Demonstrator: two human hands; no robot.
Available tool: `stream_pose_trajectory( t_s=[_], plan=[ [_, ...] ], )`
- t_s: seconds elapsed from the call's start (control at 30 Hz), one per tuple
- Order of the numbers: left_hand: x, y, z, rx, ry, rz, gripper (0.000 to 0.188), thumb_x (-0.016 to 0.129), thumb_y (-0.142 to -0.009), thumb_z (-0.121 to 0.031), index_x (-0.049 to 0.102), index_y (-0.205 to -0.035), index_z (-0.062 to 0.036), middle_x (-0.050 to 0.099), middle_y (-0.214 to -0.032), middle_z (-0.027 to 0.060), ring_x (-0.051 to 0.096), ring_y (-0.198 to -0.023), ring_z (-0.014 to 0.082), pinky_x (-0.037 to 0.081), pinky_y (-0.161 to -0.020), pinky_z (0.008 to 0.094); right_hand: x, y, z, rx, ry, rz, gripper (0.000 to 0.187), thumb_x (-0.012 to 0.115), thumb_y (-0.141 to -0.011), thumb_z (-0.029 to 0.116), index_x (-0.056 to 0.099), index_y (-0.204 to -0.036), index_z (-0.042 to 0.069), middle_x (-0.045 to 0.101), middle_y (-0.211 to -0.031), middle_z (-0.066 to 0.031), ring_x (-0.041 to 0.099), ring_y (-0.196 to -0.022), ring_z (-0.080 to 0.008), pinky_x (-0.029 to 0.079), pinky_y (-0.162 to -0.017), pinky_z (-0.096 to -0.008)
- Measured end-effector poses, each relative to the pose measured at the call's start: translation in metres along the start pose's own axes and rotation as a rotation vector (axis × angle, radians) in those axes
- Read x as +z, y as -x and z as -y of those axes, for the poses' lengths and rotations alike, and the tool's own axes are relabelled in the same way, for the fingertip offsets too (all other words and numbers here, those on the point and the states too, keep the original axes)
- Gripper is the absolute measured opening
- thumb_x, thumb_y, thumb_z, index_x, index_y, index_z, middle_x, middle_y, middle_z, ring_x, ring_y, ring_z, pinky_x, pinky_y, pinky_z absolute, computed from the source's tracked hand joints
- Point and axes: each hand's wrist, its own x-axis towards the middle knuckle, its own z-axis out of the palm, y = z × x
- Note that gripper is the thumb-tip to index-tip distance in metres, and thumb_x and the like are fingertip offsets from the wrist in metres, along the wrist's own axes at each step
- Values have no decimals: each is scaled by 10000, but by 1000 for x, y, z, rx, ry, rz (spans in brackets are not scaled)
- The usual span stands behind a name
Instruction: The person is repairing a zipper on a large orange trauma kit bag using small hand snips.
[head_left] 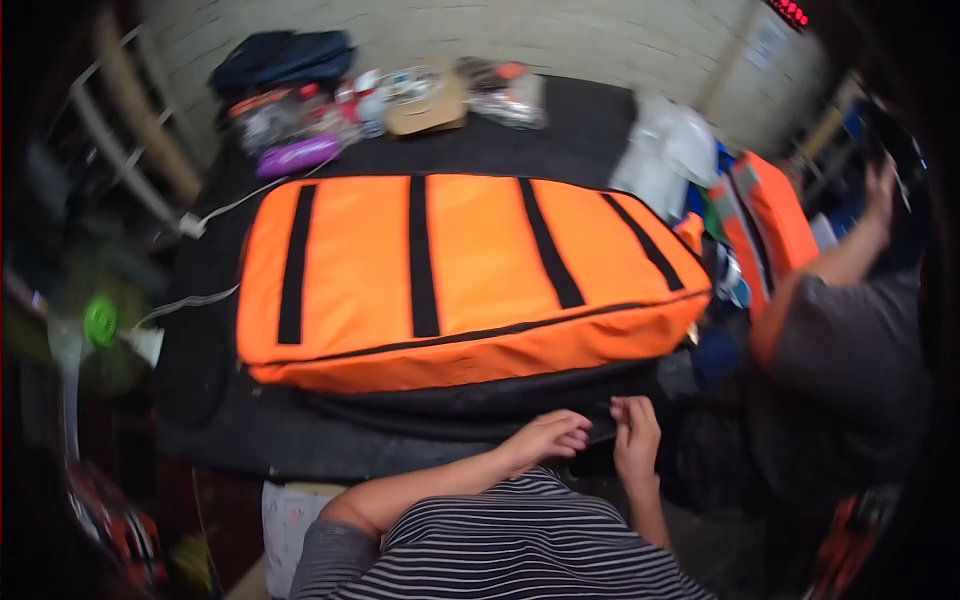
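Note:
A large orange bag (480,265) with black straps running across its top lies on the black-covered table (230,430). A black zipper runs along its near edge, and black fabric (420,412) shows beneath that side. In front of the bag, close to my body, my left hand (545,440) is closed with its fingers curled. My right hand (636,435) is beside it, fingers pinched and pointing up. Something dark and thin seems to lie between the two hands, but it blends into the black behind it. Neither hand touches the orange top.
Along the back stand a purple pouch (298,156), a tape roll on cardboard (425,98), clear plastic packs (505,97) and a dark folded bag (283,60). White plastic (665,150) lies back right. A co-worker (845,360) stands at right by another orange bag (775,215). A fan (100,322) is left.

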Motion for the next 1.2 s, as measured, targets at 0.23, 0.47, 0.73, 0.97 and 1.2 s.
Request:
stream_pose_trajectory(
  t_s=[0.23, 0.47, 0.73, 0.97, 1.2],
  plan=[
    [16, -5, 18, -275, -43, 384, 374, 439, -979, -179, 518, -1314, -32, 658, -1123, 128, 647, -994, 189, 524, -859, 324, 16, -23, 4, -160, 24, -232, 237, 605, -860, -52, 633, -1084, 21, 500, -1070, -154, 576, -948, -288, 489, -817, -339],
    [7, 18, 7, -184, -165, 167, 336, 438, -1004, -200, 578, -1246, -13, 658, -1099, 118, 637, -1002, 160, 513, -862, 258, -23, -112, -38, -90, 379, -413, 525, 625, -796, -55, 516, -1293, 72, 499, -1220, -183, 585, -1024, -413, 498, -789, -437],
    [-6, 28, -3, 0, -224, 127, 287, 440, -999, -186, 628, -1158, -38, 673, -986, 42, 615, -907, 98, 476, -787, 220, -49, -151, -73, -165, 300, -417, 93, 625, -780, -51, 609, -856, -1, 564, -837, -153, 602, -784, -343, 486, -698, -369],
    [-9, 24, -13, 30, -214, 124, 279, 443, -996, -180, 636, -1140, -40, 673, -977, 34, 607, -885, 84, 469, -770, 211, -55, -160, -78, 160, -336, -261, 103, 550, -948, 83, 547, -863, 26, 505, -719, 15, 449, -627, -70, 378, -565, -227],
    [-8, 17, -12, 33, -245, 89, 257, 468, -982, -155, 641, -1131, -36, 671, -966, 28, 594, -856, 74, 458, -753, 201, -80, -116, -45, 142, -457, -89, 235, 571, -966, 211, 524, -777, 79, 440, -612, 64, 373, -517, -21, 256, -468, -199]
  ],
)
